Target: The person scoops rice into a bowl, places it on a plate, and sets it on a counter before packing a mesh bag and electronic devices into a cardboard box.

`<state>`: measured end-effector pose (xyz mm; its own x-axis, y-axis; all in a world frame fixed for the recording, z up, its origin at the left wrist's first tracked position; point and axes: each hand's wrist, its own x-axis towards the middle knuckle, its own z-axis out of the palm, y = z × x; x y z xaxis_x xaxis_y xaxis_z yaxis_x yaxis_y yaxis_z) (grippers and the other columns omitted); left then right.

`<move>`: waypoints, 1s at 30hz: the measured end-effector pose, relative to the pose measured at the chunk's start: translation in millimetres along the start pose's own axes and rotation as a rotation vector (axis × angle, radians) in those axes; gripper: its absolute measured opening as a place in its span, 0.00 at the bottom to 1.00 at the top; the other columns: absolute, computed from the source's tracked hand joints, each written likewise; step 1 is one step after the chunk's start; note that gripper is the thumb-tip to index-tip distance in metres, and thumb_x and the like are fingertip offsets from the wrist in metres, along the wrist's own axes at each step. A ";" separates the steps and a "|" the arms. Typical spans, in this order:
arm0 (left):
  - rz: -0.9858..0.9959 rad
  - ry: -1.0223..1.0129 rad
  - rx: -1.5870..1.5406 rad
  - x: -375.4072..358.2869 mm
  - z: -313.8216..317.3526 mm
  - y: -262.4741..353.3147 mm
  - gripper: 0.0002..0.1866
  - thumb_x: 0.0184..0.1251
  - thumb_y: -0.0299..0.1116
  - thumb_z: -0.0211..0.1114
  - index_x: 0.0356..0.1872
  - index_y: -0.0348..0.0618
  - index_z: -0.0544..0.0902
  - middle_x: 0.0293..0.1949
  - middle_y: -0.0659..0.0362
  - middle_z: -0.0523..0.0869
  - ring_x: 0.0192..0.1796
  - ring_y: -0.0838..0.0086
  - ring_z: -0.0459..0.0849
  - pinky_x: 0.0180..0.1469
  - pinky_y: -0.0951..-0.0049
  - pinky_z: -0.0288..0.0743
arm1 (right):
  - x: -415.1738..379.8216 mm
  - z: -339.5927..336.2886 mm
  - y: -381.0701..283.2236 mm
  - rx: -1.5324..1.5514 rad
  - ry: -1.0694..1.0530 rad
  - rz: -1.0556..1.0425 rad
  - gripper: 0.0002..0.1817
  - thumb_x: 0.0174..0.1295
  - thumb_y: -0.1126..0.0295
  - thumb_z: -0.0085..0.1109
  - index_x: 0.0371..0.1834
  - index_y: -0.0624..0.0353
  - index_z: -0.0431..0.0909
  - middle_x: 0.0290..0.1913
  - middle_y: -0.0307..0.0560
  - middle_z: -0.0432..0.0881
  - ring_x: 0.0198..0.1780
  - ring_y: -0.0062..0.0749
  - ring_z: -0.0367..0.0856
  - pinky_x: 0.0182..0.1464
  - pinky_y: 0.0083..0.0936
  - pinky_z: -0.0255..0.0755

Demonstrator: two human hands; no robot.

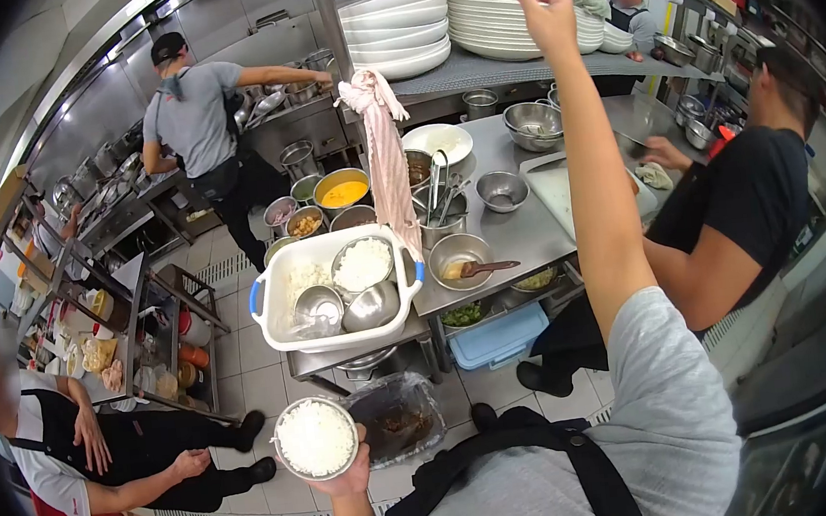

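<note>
Bowl of rice, upright, low, clamped in left hand's grip; plate stack, on shelf, just beside nearer, raised right hand, grip parted, contact unclear.

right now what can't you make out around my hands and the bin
All in the head view:
- Most of the left hand: hidden by the rice bowl it holds.
- Part of the white board: behind the raised right arm.
- Right hand touching the plate stack or not: no depth.
- Scraps in the bin: too small.
</note>
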<state>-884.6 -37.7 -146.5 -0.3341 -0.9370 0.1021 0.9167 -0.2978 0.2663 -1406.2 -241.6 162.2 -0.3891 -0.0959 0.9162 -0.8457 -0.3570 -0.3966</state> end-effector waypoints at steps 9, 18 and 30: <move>0.106 -0.002 0.022 35.8 18.5 -20.8 0.40 0.61 0.66 0.50 0.68 0.52 0.60 0.66 0.50 0.62 0.38 0.62 0.69 0.24 0.77 0.69 | 16.1 -22.1 -0.9 0.180 0.238 -0.051 0.10 0.60 0.73 0.58 0.44 0.58 0.76 0.38 0.38 0.77 0.40 0.20 0.74 0.40 0.19 0.70; 0.062 -0.014 -0.018 56.7 26.2 -37.4 0.40 0.61 0.67 0.48 0.69 0.53 0.58 0.66 0.50 0.61 0.40 0.57 0.70 0.25 0.73 0.69 | 16.3 -25.9 45.3 0.078 0.303 -0.131 0.10 0.57 0.67 0.63 0.41 0.57 0.80 0.41 0.42 0.75 0.40 0.25 0.75 0.38 0.18 0.72; 0.018 0.028 0.131 78.4 25.6 -44.7 0.41 0.59 0.70 0.47 0.68 0.54 0.61 0.69 0.53 0.60 0.50 0.57 0.66 0.38 0.68 0.69 | 71.6 56.7 110.0 -0.707 -0.169 -0.257 0.26 0.58 0.49 0.54 0.56 0.51 0.73 0.57 0.48 0.74 0.63 0.44 0.64 0.61 0.67 0.51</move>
<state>-957.4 -93.2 -125.9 -0.3102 -0.9472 0.0812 0.8852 -0.2566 0.3879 -1506.4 -340.5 187.5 -0.1359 -0.2513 0.9583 -0.9563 0.2861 -0.0606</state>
